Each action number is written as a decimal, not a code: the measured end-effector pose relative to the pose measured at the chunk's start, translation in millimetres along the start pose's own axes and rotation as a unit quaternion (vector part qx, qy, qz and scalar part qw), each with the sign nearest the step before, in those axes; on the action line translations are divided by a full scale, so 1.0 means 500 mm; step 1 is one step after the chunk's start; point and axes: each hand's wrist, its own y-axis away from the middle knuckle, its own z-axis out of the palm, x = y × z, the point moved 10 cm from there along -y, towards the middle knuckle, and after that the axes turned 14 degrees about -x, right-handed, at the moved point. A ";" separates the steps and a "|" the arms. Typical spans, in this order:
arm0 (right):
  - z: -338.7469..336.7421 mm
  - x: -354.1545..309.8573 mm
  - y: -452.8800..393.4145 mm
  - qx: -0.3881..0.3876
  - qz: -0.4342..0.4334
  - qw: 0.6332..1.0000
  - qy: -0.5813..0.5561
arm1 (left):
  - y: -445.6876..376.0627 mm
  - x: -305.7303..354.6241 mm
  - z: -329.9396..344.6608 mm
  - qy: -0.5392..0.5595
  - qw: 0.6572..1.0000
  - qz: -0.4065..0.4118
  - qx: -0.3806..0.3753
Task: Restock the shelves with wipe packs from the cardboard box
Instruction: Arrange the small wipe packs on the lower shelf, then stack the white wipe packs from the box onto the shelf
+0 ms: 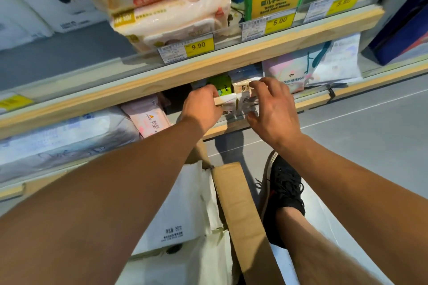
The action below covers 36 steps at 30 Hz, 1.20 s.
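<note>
- Both hands are seen reaching under the upper wooden shelf (pixel 208 65) to the front edge of the lower shelf (pixel 347 90)
- The left hand (pixel 201 106) is curled over the left end of a small pale wipe pack (pixel 228 102), with its fingers wrapped over the top edge
- The right hand (pixel 271 109) is spread over the right side of a neighbouring small pack (pixel 249 99); its fingers are bent around it and the thumb sits low at the shelf lip, though how firmly it is held cannot be told
- A green pack (pixel 221 87) is set just behind the left hand's fingers
- The cardboard box (pixel 240 210) is placed on the floor below the arms, one flap standing open, and white wipe packs (pixel 183 210) are seen inside it
- A black shoe (pixel 283 194) is planted just beside the box on the grey floor (pixel 370 136)
- Pink and green packs are stacked on the upper shelf behind yellow price tags (pixel 199 47)
- A pink pack (pixel 150 118) is lying left of the left forearm
</note>
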 end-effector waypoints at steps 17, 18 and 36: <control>-0.101 -0.324 0.293 -0.087 -0.064 0.994 0.006 | 0.466 -0.067 -0.186 -0.026 0.998 0.047 0.026; -0.095 -0.343 0.316 -0.096 -0.068 0.993 0.007 | 0.495 -0.078 -0.189 -0.023 0.998 0.050 0.026; 0.049 -0.487 0.508 -0.228 -0.111 0.964 0.083 | 0.746 -0.271 -0.048 -0.037 0.997 0.028 -0.054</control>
